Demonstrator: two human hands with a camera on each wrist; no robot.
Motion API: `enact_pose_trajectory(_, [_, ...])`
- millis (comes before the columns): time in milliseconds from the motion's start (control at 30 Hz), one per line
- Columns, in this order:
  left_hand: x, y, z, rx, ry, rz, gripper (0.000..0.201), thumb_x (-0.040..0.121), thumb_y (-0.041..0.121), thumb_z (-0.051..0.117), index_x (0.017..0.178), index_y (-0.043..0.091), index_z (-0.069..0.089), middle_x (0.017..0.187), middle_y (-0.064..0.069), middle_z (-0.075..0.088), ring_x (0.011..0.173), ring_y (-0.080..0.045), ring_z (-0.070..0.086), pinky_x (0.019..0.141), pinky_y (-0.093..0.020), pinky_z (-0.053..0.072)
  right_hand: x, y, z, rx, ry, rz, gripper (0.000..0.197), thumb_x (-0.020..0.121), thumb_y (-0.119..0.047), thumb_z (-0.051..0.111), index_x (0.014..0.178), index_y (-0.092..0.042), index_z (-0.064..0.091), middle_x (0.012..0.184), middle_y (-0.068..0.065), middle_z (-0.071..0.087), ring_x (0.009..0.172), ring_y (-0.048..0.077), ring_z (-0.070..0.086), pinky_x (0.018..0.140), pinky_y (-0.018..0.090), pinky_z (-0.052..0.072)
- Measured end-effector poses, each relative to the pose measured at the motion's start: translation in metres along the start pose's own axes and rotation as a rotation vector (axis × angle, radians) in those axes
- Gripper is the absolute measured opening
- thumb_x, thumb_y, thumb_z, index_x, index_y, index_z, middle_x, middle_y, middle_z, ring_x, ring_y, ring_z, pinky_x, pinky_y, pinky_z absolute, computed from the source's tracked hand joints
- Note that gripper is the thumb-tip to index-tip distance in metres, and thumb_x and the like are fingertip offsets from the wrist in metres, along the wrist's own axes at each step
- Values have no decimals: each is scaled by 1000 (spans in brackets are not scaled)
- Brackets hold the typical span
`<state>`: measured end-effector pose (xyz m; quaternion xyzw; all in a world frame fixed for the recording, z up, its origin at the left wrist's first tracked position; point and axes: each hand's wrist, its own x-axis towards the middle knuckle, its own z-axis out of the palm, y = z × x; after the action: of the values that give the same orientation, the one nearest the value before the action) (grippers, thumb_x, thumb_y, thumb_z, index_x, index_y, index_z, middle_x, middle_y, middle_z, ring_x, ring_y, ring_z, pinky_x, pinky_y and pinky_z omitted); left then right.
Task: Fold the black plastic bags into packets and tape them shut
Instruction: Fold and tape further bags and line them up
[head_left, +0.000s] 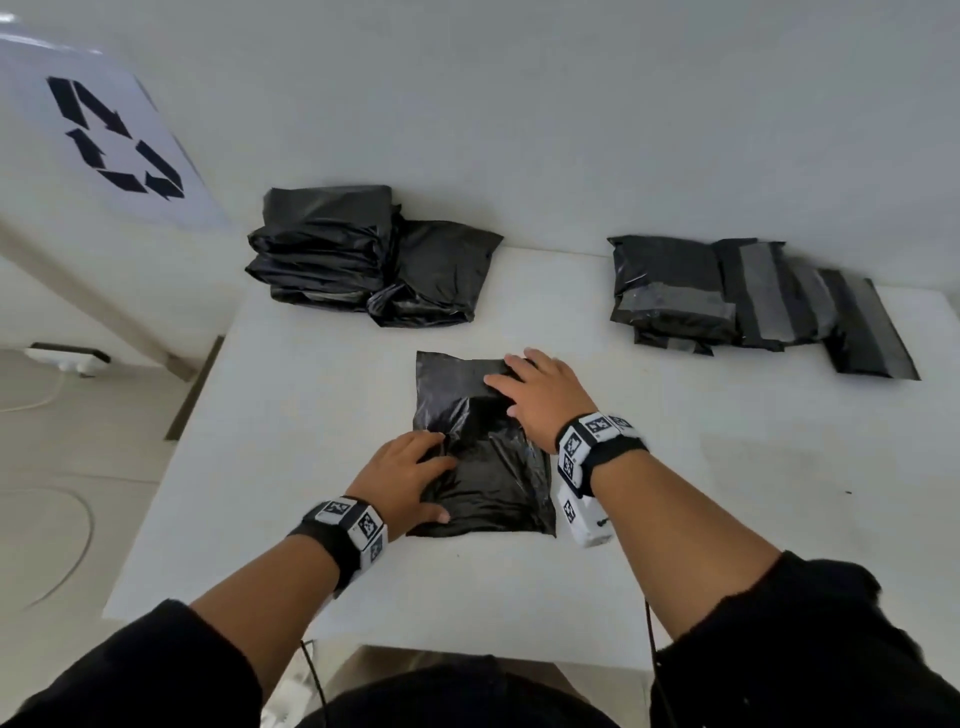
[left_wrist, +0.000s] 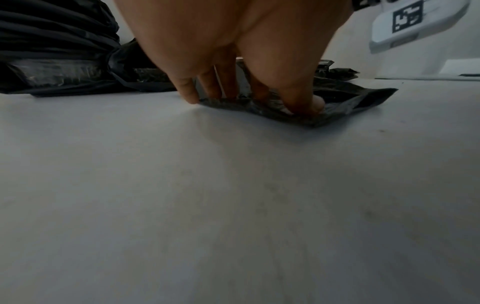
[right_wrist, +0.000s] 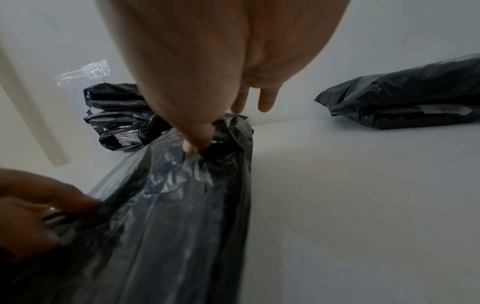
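Observation:
A black plastic bag lies flat in the middle of the white table, its far end folded over toward me. My left hand presses its fingertips and thumb down on the bag's near left edge. My right hand lies spread on the folded flap at the far right corner. In the right wrist view the right hand's thumb digs into the bag's crumpled fold while the other fingers reach past it. No tape is in either hand.
A stack of loose black bags sits at the back left. Several packets with grey tape strips lie at the back right. A white panel with a recycling symbol leans at the left. A power strip lies on the floor.

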<state>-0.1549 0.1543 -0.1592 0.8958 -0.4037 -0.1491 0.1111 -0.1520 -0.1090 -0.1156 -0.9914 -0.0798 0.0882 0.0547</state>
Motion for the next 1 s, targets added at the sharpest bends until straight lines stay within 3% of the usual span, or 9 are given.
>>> enact_pose_trajectory(100, [-12, -15, -1, -14, -25, -55, 81, 66, 54, 80, 137, 24, 54, 154, -7, 36, 142, -31, 32, 115, -44, 27, -1, 3, 0, 64, -27, 52, 47, 92, -31, 63, 137, -31, 51, 139, 8, 42, 139, 33, 29, 117, 44, 20])
enact_pose_trajectory(233, [-28, -36, -3, 5, -50, -143, 68, 83, 53, 67, 144, 35, 43, 160, 4, 23, 148, -21, 17, 119, -39, 17, -15, 6, 8, 151, 26, 191, 38, 90, -36, 63, 126, -30, 56, 117, 5, 44, 100, 29, 53, 92, 37, 43])
enact_pose_trajectory(367, [-30, -40, -11, 7, 70, -214, 55, 80, 37, 75, 132, 32, 58, 148, -2, 45, 139, -29, 36, 111, -48, 33, -31, 10, 17, 142, 133, 304, 34, 90, -42, 63, 120, -27, 60, 109, 3, 46, 92, 25, 54, 85, 37, 42])
enact_pose_trajectory(500, [-16, -14, -14, -74, 219, -5, 63, 70, 15, 73, 130, 25, 57, 133, -3, 54, 121, -28, 49, 100, -47, 45, -44, 11, 19, 149, 186, 415, 44, 89, -55, 59, 121, -25, 60, 119, 5, 47, 99, 25, 54, 88, 39, 45])
enact_pose_trajectory(633, [1, 20, -6, -60, 150, 132, 71, 68, 26, 77, 134, 31, 54, 136, 3, 52, 125, -22, 45, 102, -41, 38, -55, 6, 23, 157, 166, 426, 54, 89, -60, 55, 130, -25, 56, 131, 7, 44, 111, 28, 53, 91, 41, 45])
enact_pose_trajectory(700, [9, 24, -4, -52, 177, 133, 58, 67, 23, 83, 121, 31, 65, 125, 5, 61, 116, -23, 52, 94, -42, 45, -59, 5, 25, 146, 134, 423, 59, 89, -59, 55, 137, -25, 50, 139, 8, 40, 115, 30, 52, 92, 43, 45])
enact_pose_trajectory(767, [12, 19, 0, -23, 247, 176, 38, 66, 14, 84, 100, 28, 75, 99, 7, 70, 92, -23, 62, 76, -37, 51, -63, 6, 28, 128, 59, 434, 64, 91, -59, 51, 146, -28, 40, 148, 8, 33, 120, 31, 49, 96, 44, 43])
enact_pose_trajectory(867, [3, 10, 4, -43, 241, 229, 31, 65, 9, 84, 90, 26, 77, 79, 5, 69, 66, -23, 64, 57, -28, 50, -65, 7, 30, 94, -2, 449, 65, 95, -60, 43, 152, -31, 27, 154, 7, 26, 126, 32, 44, 99, 45, 41])
enact_pose_trajectory(1000, [-13, 14, 2, -75, 105, 326, 10, 81, 36, 67, 83, 31, 75, 74, 10, 65, 64, -15, 64, 54, -23, 51, -56, 5, 28, 38, 4, 452, 61, 99, -48, 46, 153, -32, 24, 157, 10, 21, 133, 33, 34, 104, 47, 35])
